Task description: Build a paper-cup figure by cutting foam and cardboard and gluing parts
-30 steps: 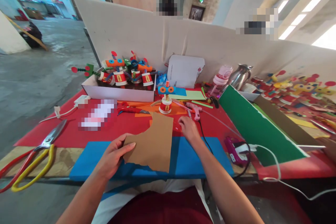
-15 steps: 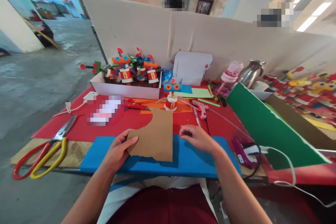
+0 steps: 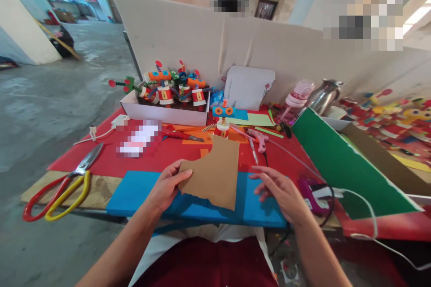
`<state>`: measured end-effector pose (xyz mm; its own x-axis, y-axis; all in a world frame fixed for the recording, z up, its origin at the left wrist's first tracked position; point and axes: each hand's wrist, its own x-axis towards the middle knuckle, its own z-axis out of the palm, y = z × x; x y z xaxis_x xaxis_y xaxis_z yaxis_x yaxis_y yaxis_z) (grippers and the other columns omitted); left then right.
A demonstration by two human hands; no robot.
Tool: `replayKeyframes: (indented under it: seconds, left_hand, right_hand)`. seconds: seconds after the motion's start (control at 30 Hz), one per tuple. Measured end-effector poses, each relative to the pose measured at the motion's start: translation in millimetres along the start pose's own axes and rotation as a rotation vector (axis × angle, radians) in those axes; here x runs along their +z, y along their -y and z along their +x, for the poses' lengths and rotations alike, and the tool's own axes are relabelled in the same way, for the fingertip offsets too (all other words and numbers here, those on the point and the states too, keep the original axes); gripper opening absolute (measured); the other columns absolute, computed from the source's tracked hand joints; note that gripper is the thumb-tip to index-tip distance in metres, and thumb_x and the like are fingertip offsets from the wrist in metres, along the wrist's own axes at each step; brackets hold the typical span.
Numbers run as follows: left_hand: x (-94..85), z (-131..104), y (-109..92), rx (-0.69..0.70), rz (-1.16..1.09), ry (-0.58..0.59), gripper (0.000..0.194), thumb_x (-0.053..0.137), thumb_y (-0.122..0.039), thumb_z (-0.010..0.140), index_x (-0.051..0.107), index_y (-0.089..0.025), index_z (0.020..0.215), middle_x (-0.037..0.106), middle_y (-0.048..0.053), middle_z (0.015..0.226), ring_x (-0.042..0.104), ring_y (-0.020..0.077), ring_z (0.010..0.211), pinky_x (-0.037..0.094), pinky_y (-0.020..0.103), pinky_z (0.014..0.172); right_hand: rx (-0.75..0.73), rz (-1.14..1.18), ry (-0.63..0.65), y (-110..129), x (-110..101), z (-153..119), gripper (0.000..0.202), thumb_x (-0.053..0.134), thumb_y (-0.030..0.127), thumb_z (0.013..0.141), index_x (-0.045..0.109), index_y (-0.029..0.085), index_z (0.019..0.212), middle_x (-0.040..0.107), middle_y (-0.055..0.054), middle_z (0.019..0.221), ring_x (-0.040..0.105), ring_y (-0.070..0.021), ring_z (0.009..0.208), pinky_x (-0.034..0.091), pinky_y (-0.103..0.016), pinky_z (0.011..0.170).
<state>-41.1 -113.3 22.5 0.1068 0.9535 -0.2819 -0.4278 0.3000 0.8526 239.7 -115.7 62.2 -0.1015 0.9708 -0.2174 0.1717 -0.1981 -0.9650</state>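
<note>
My left hand [image 3: 171, 184] pinches the left edge of a brown cardboard piece [image 3: 213, 177], thumb on top. The piece has a curved cut at its upper left and a ragged lower edge, and is held over a blue board [image 3: 134, 193]. My right hand [image 3: 274, 188] hovers to the right of the cardboard, apart from it, fingers spread and holding nothing. Just behind the cardboard stands a paper-cup robot figure [image 3: 222, 128] with a blue head and orange eyes; its base is partly hidden. A pink glue gun [image 3: 258, 139] lies to the right of the figure.
Large scissors [image 3: 76, 184] with red and yellow handles lie at the left edge. A white box [image 3: 164, 114] holds several cup figures. Red-handled scissors [image 3: 180, 135] lie mid-table. On the right are a purple device [image 3: 314, 199] with cables and a green board [image 3: 350, 166].
My left hand has moved right with the cardboard, which now covers the figure's base. My right hand has shifted right, and its fingers have spread from a curled pose.
</note>
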Motion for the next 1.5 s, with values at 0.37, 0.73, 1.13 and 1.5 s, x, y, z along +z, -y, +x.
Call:
replayKeyframes:
  seconds: [0.37, 0.73, 1.13, 1.5]
  left_hand:
    - [14.4, 8.3, 3.2, 0.08, -0.085, 0.01, 0.043, 0.077, -0.049, 0.066, 0.06, -0.016, 0.088, 0.068, 0.001, 0.07, 0.059, 0.011, 0.053, 0.044, 0.02, 0.049]
    - [24.1, 30.4, 0.2, -0.023, 0.069, 0.038, 0.055, 0.083, -0.034, 0.059, 0.063, -0.013, 0.106, 0.074, 0.011, 0.1, 0.069, 0.0264, 0.09, 0.052, 0.035, 0.08]
    - [-16.5, 20.7, -20.6, -0.211, 0.195, 0.162, 0.061, 0.082, -0.031, 0.06, 0.06, -0.017, 0.115, 0.074, 0.01, 0.102, 0.07, 0.0265, 0.085, 0.054, 0.036, 0.077]
    - [-93.4, -8.7, -72.7, 0.282, 1.266, -0.723, 0.03, 0.055, -0.042, 0.081, 0.065, -0.022, 0.101, 0.072, 0.004, 0.085, 0.064, 0.023, 0.08, 0.044, 0.027, 0.067]
  right_hand:
    - [0.134, 0.574, -0.158, -23.2, 65.8, 54.0, 0.051, 0.083, 0.048, 0.056, 0.068, 0.019, 0.096, 0.076, -0.004, 0.084, 0.069, -0.0195, 0.069, 0.05, -0.024, 0.05]
    - [0.144, 0.754, -0.213, -29.9, 84.3, 59.7, 0.054, 0.084, 0.04, 0.053, 0.066, 0.019, 0.1, 0.073, -0.003, 0.083, 0.062, -0.0155, 0.058, 0.038, -0.021, 0.036]
    - [0.128, 0.67, 0.161, -44.4, 80.3, 49.0, 0.055, 0.072, 0.066, 0.059, 0.071, 0.018, 0.085, 0.069, -0.005, 0.067, 0.063, -0.0203, 0.061, 0.046, -0.029, 0.051]
    - [0.228, 0.668, 0.149, -39.5, 79.2, 52.6, 0.049, 0.085, 0.044, 0.055, 0.072, 0.019, 0.095, 0.076, -0.006, 0.086, 0.07, -0.0225, 0.083, 0.051, -0.032, 0.075]
